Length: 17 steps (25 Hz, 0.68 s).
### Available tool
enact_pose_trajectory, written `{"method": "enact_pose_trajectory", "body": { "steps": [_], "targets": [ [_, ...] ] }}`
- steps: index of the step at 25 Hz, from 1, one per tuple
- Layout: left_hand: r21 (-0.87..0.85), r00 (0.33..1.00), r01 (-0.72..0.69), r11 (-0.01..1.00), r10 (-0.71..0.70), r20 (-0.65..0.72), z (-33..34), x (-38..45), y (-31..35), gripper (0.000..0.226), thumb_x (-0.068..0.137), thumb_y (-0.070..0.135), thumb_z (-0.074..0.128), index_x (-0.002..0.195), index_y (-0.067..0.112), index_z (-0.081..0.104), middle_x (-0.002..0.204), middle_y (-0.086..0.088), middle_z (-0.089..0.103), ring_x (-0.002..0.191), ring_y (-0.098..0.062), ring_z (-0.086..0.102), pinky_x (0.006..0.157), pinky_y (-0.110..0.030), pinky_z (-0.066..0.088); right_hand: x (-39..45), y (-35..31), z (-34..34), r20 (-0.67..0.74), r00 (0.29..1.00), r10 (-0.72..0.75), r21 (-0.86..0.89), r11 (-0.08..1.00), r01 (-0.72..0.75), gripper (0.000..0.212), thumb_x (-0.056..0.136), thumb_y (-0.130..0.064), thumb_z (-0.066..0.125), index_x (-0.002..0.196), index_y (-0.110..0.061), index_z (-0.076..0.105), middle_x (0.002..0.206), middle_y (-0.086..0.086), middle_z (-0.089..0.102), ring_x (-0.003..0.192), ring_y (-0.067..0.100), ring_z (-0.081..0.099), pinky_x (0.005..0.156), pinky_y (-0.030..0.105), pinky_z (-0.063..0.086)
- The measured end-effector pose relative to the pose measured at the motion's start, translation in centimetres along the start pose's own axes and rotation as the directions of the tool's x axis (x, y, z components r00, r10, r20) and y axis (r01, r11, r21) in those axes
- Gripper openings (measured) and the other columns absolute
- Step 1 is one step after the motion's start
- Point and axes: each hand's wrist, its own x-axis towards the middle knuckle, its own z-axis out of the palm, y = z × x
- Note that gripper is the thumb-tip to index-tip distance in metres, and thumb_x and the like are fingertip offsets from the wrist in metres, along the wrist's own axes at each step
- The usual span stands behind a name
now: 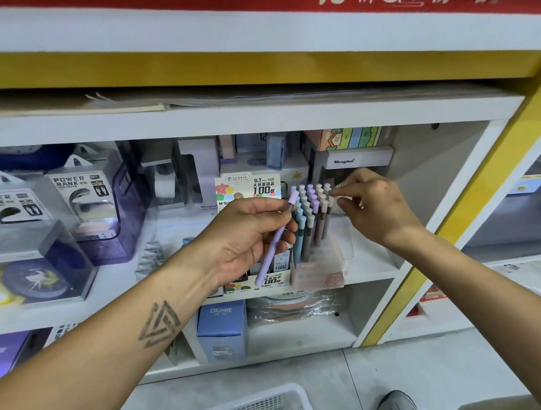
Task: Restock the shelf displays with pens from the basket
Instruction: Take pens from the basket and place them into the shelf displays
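Observation:
A clear display stand on the white shelf holds several upright pens in blue, purple and beige. My left hand grips a purple pen slanted in front of the stand, cap end up. My right hand reaches to the stand's right side, and its fingertips pinch the top of a pale pen in the right-hand row. A white mesh basket with more stock sits on the floor at the bottom edge.
A pencil-lead display box stands just left of the pens. Power bank boxes fill the shelf's left part. A blue box sits on the lower shelf. A yellow shelf post runs diagonally at right. A shoe is on the floor.

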Motion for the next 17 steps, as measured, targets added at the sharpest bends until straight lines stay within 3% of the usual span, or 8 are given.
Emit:
{"method": "enact_pose_trajectory", "body": {
  "steps": [2,5,7,10,12,13,15,17],
  "targets": [
    [-0.001,1.000,-0.011,1.000,0.011,0.011,0.0,0.0,0.0,0.023,0.088,-0.005,0.063,0.110,-0.003,0.067,0.081,-0.018,0.069,0.064,-0.023,0.065,0.057,-0.027,0.055,0.2,-0.9,-0.6,-0.017,0.997,0.075,0.224,0.972,-0.069,0.023,0.094,-0.009,0.066,0.115,-0.013,0.074,0.095,0.005,0.069,0.076,0.015,0.059,0.070,0.020,0.045],
    [0.000,1.000,-0.022,1.000,0.022,0.018,0.3,0.1,0.1,0.022,0.087,-0.005,0.065,0.109,-0.003,0.066,0.082,-0.019,0.070,0.064,-0.023,0.066,0.056,-0.026,0.054,0.2,-3.3,-0.9,0.194,0.965,0.178,0.697,0.667,-0.263,0.025,0.086,-0.025,0.074,0.109,-0.016,0.073,0.084,0.010,0.073,0.065,0.010,0.063,0.054,0.017,0.045],
    [0.008,0.999,-0.028,1.000,0.028,0.031,0.5,0.0,0.1,0.026,0.087,-0.005,0.065,0.113,-0.006,0.063,0.083,-0.019,0.071,0.066,-0.023,0.067,0.056,-0.026,0.055,0.0,-4.3,-0.3,0.262,0.950,0.168,0.753,0.580,-0.310,0.033,0.080,-0.027,0.076,0.106,-0.008,0.073,0.078,0.013,0.071,0.062,0.014,0.061,0.050,0.020,0.043],
    [-0.011,0.997,-0.059,0.998,0.060,0.058,0.7,-0.2,0.0,0.026,0.088,-0.001,0.065,0.113,-0.008,0.061,0.089,-0.023,0.072,0.074,-0.029,0.072,0.064,-0.029,0.059,0.2,-4.6,-0.5,0.269,0.946,0.181,0.811,0.486,-0.324,0.016,0.085,-0.006,0.073,0.099,0.003,0.072,0.073,0.015,0.069,0.060,0.021,0.060,0.055,0.024,0.049],
    [0.127,0.984,-0.176,0.976,0.179,-0.009,0.8,-0.1,0.1,0.017,0.093,0.001,0.062,0.108,-0.004,0.065,0.095,-0.021,0.073,0.084,-0.030,0.073,0.072,-0.031,0.059,0.6,-3.7,-1.6,0.210,0.945,0.252,0.843,0.443,-0.305,0.012,0.087,0.001,0.069,0.098,0.002,0.073,0.074,0.014,0.072,0.061,0.021,0.062,0.060,0.027,0.053],
    [0.332,0.953,-0.264,0.906,0.297,-0.052,0.7,0.0,0.1,0.013,0.094,0.002,0.062,0.106,0.001,0.068,0.097,-0.016,0.074,0.090,-0.025,0.072,0.079,-0.030,0.058,0.8,-3.2,-2.2,0.152,0.946,0.288,0.830,0.483,-0.280,0.011,0.088,0.002,0.069,0.099,0.001,0.073,0.073,0.011,0.072,0.060,0.018,0.063,0.062,0.026,0.054],
    [0.727,0.865,-0.355,0.588,0.502,0.015,0.3,0.1,-0.1,0.016,0.095,0.006,0.061,0.108,0.009,0.070,0.106,-0.003,0.072,0.102,-0.016,0.066,0.093,-0.027,0.052,0.9,-2.2,-2.8,0.023,0.952,0.304,0.703,0.672,-0.232,0.010,0.090,0.000,0.069,0.099,-0.002,0.073,0.069,0.006,0.070,0.057,0.010,0.063,0.062,0.022,0.054],
    [0.875,0.834,-0.381,0.298,0.519,0.187,0.1,0.1,-0.6,0.027,0.096,0.011,0.057,0.122,0.014,0.065,0.124,0.004,0.063,0.117,-0.010,0.056,0.103,-0.018,0.040,0.5,-2.1,-2.5,-0.044,0.970,0.237,0.478,0.858,-0.188,0.012,0.090,-0.004,0.069,0.101,-0.009,0.072,0.075,0.001,0.068,0.064,0.006,0.063,0.069,0.020,0.054]
  ]
}}
